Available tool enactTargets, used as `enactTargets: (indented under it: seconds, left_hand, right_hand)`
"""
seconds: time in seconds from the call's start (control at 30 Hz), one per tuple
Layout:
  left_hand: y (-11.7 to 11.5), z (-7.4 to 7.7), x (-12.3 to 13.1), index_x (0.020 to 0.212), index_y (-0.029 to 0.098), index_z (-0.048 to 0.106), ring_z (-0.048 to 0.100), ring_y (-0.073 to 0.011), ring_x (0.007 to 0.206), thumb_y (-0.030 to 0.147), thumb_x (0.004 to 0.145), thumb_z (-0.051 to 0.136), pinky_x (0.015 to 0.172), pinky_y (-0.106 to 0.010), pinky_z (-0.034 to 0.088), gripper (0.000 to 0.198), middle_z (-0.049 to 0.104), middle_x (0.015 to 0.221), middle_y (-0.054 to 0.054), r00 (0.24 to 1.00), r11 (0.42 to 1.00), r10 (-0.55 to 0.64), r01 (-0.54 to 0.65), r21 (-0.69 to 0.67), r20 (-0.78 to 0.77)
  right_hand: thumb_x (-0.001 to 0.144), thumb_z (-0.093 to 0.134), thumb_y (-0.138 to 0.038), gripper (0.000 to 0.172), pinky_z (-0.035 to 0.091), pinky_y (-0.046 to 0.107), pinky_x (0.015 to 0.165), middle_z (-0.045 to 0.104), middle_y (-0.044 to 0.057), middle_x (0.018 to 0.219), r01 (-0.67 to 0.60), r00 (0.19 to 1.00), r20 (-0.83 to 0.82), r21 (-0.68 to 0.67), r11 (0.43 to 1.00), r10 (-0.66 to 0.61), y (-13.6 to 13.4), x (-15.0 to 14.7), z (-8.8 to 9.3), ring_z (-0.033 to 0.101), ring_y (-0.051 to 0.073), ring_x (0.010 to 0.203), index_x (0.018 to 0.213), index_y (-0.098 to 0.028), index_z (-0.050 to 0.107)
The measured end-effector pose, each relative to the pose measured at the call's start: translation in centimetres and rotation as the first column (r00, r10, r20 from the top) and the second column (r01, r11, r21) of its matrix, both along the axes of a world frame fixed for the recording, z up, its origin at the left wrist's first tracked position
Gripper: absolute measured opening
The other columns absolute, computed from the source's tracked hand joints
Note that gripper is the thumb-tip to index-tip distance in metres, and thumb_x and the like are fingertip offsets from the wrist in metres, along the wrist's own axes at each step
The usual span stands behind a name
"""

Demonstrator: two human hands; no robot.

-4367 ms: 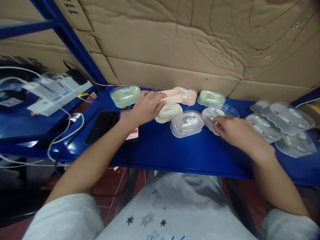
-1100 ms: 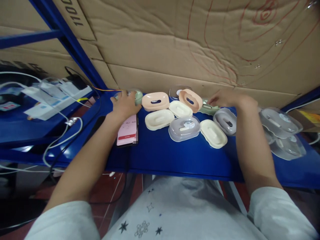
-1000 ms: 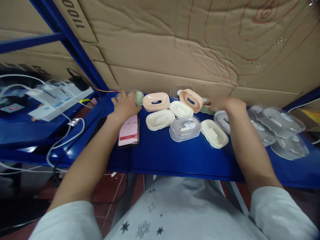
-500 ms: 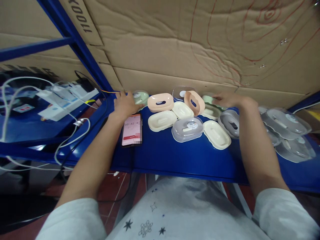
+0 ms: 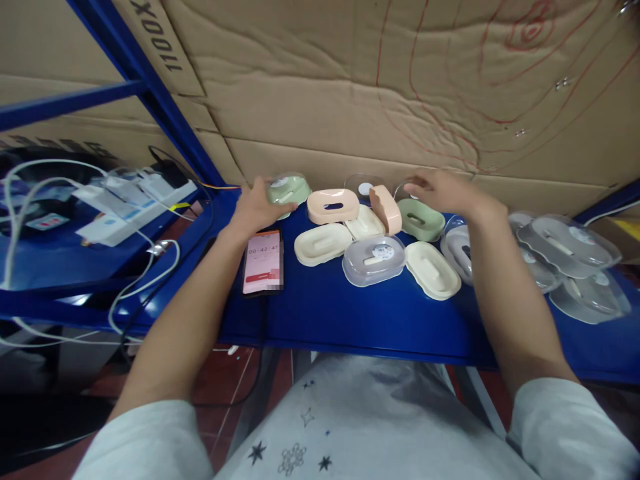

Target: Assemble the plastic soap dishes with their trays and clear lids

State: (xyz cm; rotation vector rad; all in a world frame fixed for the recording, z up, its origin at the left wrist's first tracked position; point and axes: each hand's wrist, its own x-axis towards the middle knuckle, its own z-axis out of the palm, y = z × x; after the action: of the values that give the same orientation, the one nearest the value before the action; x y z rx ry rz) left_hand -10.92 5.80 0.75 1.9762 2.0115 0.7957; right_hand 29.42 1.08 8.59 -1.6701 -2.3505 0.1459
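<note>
At the back left of the shelf, my left hand (image 5: 254, 207) grips the near-left side of a green soap dish with a clear lid (image 5: 293, 189), the thumb in front of it. My right hand (image 5: 440, 192) pinches a clear lid with a round white label (image 5: 401, 191) behind an open green soap dish (image 5: 423, 220). Between the hands are a peach soap dish lying flat (image 5: 320, 215) and another peach piece tipped on its side (image 5: 387, 208). Cream trays (image 5: 324, 245) and a lidded grey soap dish (image 5: 367, 270) lie in front.
A phone showing a running timer (image 5: 263, 263) lies near my left forearm. Several lidded grey dishes (image 5: 570, 247) are piled at the right. A power strip with white cables (image 5: 120, 210) is at the left. A cardboard wall (image 5: 320, 100) stands behind the blue shelf (image 5: 350, 327).
The left green dish and the flat peach dish have shifted right. My right hand has moved left onto a clear lid; the right green dish now lies uncovered. The other peach piece is tipped more upright.
</note>
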Motion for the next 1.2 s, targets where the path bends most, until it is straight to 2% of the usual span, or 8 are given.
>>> enactTargets:
  seconds: [0.2,0.4,0.6,0.77,0.9,1.0,1.1,1.2]
  left_hand:
    - [-0.7,-0.1,1.8,0.144,0.021,0.054,0.055,-0.036,0.14,0.048,0.077,0.09,0.117,-0.051,0.044,0.081,0.062,0.144,-0.015,0.975,0.971,-0.215,0.206,0.123,0.063]
    - [-2.5,-0.3,3.8,0.152,0.025,0.044,0.051,-0.0353,0.147,0.056,0.077,0.089,0.123,-0.051,0.04,0.093,0.053,0.157,-0.015,0.828,0.799,-0.552,0.492,0.346,0.098]
    - [-3.1,-1.0,4.9,0.16,0.028,0.035,0.049,-0.039,0.149,0.067,0.071,0.09,0.123,-0.053,0.042,0.113,0.045,0.164,-0.017,0.731,0.724,-0.672,0.617,0.309,0.117]
    - [-2.6,-1.4,4.6,0.167,0.032,0.02,0.046,-0.0394,0.152,0.072,0.069,0.09,0.123,-0.054,0.041,0.127,0.032,0.172,-0.018,0.716,0.702,-0.689,0.618,0.355,0.116]
    - [-2.7,-1.1,4.6,0.167,0.031,0.017,0.05,-0.038,0.15,0.077,0.071,0.086,0.12,-0.052,0.044,0.127,0.044,0.165,-0.02,0.721,0.712,-0.68,0.605,0.357,0.135]
    - [-3.1,-0.9,5.0,0.166,0.03,0.019,0.058,-0.0355,0.142,0.08,0.073,0.082,0.119,-0.05,0.047,0.123,0.056,0.154,-0.018,0.725,0.732,-0.665,0.583,0.353,0.181]
    - [-3.4,-1.0,5.4,0.165,0.031,0.024,0.056,-0.0356,0.144,0.08,0.076,0.079,0.119,-0.051,0.046,0.115,0.05,0.16,-0.018,0.702,0.714,-0.685,0.592,0.374,0.194]
    - [-3.5,-1.3,5.7,0.163,0.03,0.029,0.051,-0.0372,0.149,0.079,0.076,0.081,0.12,-0.052,0.045,0.112,0.044,0.165,-0.018,0.683,0.692,-0.707,0.612,0.383,0.186]
  right_hand:
    - [0.102,0.054,-0.04,0.046,0.047,0.054,0.117,0.066,0.007,0.149,-0.271,0.957,-0.088,0.049,0.961,0.275,-0.1,-4.6,-1.9,0.061,0.033,0.137,0.147,-0.031,0.063]
    - [0.103,0.06,-0.048,0.069,0.029,0.058,0.129,0.029,0.004,0.177,-0.307,0.936,-0.095,0.241,0.921,0.338,-0.8,-6.7,-2.2,0.027,0.032,0.163,0.166,-0.035,0.037]
    - [0.105,0.057,-0.045,0.049,0.04,0.05,0.122,0.061,0.006,0.156,-0.424,0.887,-0.135,0.138,0.895,0.441,-0.6,-7.1,-2.5,0.054,0.031,0.146,0.151,-0.03,0.061]
    - [0.108,0.046,-0.053,0.048,0.048,0.048,0.111,0.07,0.004,0.144,-0.177,0.974,-0.129,0.066,0.982,0.184,-0.8,-6.6,-2.1,0.065,0.034,0.131,0.147,-0.032,0.064]
    - [0.106,0.047,-0.045,0.049,0.043,0.053,0.115,0.067,0.008,0.148,-0.01,0.993,-0.115,0.213,0.977,0.035,-1.5,-6.8,-1.2,0.058,0.037,0.138,0.15,-0.027,0.06]
    - [0.104,0.054,-0.045,0.047,0.041,0.052,0.117,0.067,0.008,0.148,-0.192,0.968,-0.111,0.254,0.948,0.226,-1.8,-7.5,-1.1,0.057,0.035,0.138,0.146,-0.028,0.063]
    - [0.103,0.057,-0.048,0.047,0.043,0.049,0.114,0.069,0.008,0.144,-0.413,0.901,-0.068,0.171,0.895,0.429,-1.8,-8.4,-2.0,0.061,0.033,0.133,0.145,-0.028,0.065]
    - [0.108,0.049,-0.044,0.044,0.044,0.044,0.11,0.073,0.007,0.138,-0.466,0.882,-0.019,0.098,0.879,0.47,-1.3,-8.9,-3.3,0.066,0.029,0.124,0.146,-0.028,0.064]
